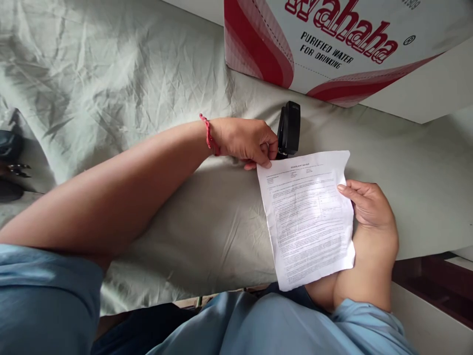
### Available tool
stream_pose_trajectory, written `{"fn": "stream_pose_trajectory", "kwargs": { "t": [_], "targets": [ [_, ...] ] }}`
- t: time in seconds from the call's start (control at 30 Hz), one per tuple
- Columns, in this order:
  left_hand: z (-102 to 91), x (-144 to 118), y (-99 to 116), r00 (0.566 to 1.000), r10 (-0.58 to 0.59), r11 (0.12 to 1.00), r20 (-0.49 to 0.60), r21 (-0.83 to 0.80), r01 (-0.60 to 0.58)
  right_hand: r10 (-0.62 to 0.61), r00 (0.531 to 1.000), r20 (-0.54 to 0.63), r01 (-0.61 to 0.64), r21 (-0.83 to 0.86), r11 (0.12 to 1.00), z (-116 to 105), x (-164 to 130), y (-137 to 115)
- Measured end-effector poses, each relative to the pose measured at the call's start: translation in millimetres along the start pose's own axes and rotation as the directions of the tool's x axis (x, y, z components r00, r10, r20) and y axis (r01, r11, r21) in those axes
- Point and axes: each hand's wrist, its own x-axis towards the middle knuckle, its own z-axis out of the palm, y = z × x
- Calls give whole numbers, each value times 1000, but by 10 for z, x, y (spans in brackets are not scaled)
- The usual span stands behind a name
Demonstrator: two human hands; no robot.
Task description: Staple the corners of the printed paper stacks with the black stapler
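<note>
At the bottom edge of the frame is the person's light blue, short-sleeved shirt [236,328], with dark navy trousers [138,328] showing at the lower left of centre. Just above, right of centre, a slightly crumpled rectangular sheet of white paper [308,222], printed with small dark text and headed "OVERLEAF NOTES", tilts a little and covers part of the right forearm. The right hand [371,204] grips its right edge, thumb on the printed face and fingers behind. The left hand [246,138], reaching in from the left side of the frame with a braided red cord bracelet [208,134] at the wrist, pinches the sheet's upper left corner, its fingers curled. Just beyond that corner, near the centre of the frame, a black plastic stapler [290,127] stands right beside the left fingertips; whether they touch it cannot be told. Under all this spreads a wrinkled grey-green cloth [92,88] covering the surface. Dark, blurred objects [10,145] sit at the left edge. Farthest off, at the upper right, stands a large white and red cardboard box [332,74] lettered "PURIFIED WATER FOR DRINKING"
</note>
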Motion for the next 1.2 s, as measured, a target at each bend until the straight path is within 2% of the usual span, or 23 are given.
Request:
{"fn": "stream_pose_trajectory", "kwargs": {
  "t": [0.2,0.47,0.53,0.67,0.77,0.83,0.97,1.07,1.2],
  "targets": [
    [133,22,100,972,-103,994,-209,22,110,80,996,32,-82,52,995,34,98,41],
    [159,0,179,965,-144,987,-220,34,155,57,998,33,-57,4,998,55,39,1],
    [150,6,160,970,-130,990,-204,32,139,32,999,-20,-31,32,999,81,48,19],
    [141,28,111,971,-109,992,-214,38,120,-57,976,-210,77,86,993,182,164,98],
    [166,33,129,966,-105,993,-235,32,116,-109,964,-244,133,86,987,251,253,138],
    [207,24,190,950,-139,989,-279,4,146,-99,961,-260,125,85,989,278,279,139],
    [304,11,326,872,-233,971,-430,-48,235,-34,954,-299,71,111,991,305,276,116],
    [343,55,293,847,-174,981,-502,-18,191,-25,944,-329,73,135,988,311,274,117],
    [368,181,42,811,66,996,-581,86,-19,-38,924,-382,109,166,980,281,284,158]
  ]
}}
